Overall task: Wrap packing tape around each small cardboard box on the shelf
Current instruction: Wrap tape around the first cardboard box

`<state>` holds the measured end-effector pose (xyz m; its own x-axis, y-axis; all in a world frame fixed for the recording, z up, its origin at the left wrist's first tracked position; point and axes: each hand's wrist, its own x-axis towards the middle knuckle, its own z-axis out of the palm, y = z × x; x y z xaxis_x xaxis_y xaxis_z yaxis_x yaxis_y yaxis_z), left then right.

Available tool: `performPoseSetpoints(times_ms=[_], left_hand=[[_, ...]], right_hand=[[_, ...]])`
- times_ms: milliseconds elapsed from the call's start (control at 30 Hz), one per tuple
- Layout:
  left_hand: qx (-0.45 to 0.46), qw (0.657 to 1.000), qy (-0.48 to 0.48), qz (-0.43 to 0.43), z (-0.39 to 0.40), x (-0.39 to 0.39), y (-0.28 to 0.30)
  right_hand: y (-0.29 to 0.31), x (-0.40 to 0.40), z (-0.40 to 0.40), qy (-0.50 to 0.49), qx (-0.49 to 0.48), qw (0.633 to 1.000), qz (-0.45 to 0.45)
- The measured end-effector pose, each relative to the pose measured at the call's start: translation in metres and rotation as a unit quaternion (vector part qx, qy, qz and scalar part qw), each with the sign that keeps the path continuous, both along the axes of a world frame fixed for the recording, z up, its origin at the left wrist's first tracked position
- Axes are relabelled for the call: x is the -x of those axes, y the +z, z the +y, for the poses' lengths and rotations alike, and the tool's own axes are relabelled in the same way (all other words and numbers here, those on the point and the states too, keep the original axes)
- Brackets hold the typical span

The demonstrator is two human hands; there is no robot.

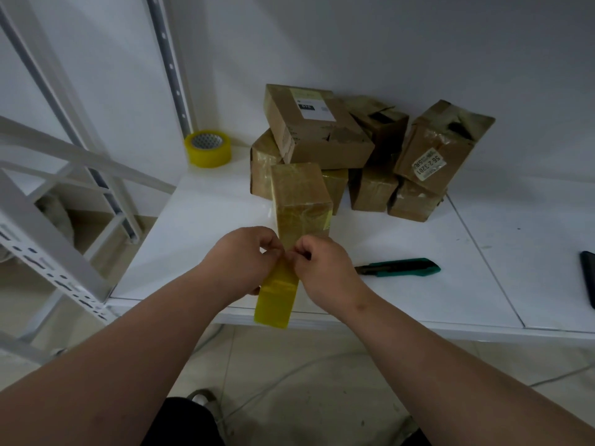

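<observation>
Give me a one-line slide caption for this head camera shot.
Both hands pinch a yellow tape strip hanging from a small box on the shelf.

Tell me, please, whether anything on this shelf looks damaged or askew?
Yes. The box with the numbered sticker sits tilted on the pile, its top torn open. The box behind the labelled one also gapes at its top. The pile itself is jumbled rather than stacked squarely.

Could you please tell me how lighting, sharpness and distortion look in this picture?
Head view: soft, even light, with a faint sheen on the shelf; wide-angle bending of the rack posts; boxes slightly soft; hands and tape strip reasonably sharp.
</observation>
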<state>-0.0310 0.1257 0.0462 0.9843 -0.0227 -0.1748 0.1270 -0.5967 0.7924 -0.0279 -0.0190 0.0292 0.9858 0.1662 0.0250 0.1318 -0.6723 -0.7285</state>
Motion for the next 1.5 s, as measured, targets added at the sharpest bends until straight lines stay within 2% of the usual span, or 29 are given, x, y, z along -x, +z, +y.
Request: performPoseSetpoints(times_ms=[267,367,467,533,600,667,833,900,1000,1033,1100,1233,1433,1500], left_hand=[[-0.156,0.981,0.030,-0.110,0.020,-0.018,0.005],[-0.241,0.957,0.048,-0.156,0.040,-0.029,0.005],[-0.334,0.918,0.038,-0.210,0.058,-0.037,0.001],[-0.409,0.891,0.010,-0.196,0.064,-0.038,-0.006],[-0.477,0.866,-0.045,-0.144,0.065,-0.037,-0.021],[-0.504,0.852,-0.086,-0.111,0.064,-0.037,-0.037],[-0.464,0.875,-0.105,-0.087,0.049,-0.039,-0.055],[-0.408,0.904,-0.068,-0.109,0.045,-0.041,-0.055],[-0.218,0.955,0.064,-0.191,0.034,-0.045,-0.044],[-0.164,0.961,0.085,-0.208,0.028,-0.048,-0.039],[-0.113,0.966,0.064,-0.223,0.014,-0.055,-0.030],[-0.112,0.974,-0.020,-0.194,-0.005,-0.068,-0.023],[-0.127,0.961,-0.011,-0.247,-0.006,-0.068,-0.032],[-0.127,0.958,-0.012,-0.256,-0.006,-0.066,-0.032]], right_hand=[[-0.006,-0.003,0.020,0.015,-0.027,0.999,-0.036],[-0.012,-0.008,0.022,0.012,-0.043,0.999,0.015],[-0.022,-0.012,0.011,0.006,-0.011,0.999,0.035],[-0.027,-0.011,0.005,0.009,0.003,0.999,0.043],[-0.030,-0.011,0.000,0.001,0.005,0.999,0.034],[-0.031,-0.011,-0.006,-0.026,0.006,1.000,-0.002],[-0.021,-0.022,-0.026,-0.110,0.006,0.977,-0.180],[-0.015,-0.030,-0.032,-0.127,0.019,0.968,-0.214],[-0.005,-0.045,-0.035,-0.083,0.041,0.978,-0.188],[-0.002,-0.051,-0.034,-0.058,0.054,0.984,-0.162],[0.001,-0.061,-0.033,-0.014,0.082,0.990,-0.113],[0.001,-0.067,-0.034,-0.005,0.114,0.986,-0.120],[0.003,-0.066,-0.045,0.027,0.117,0.987,-0.106],[0.001,-0.064,-0.049,0.028,0.076,0.992,-0.093]])
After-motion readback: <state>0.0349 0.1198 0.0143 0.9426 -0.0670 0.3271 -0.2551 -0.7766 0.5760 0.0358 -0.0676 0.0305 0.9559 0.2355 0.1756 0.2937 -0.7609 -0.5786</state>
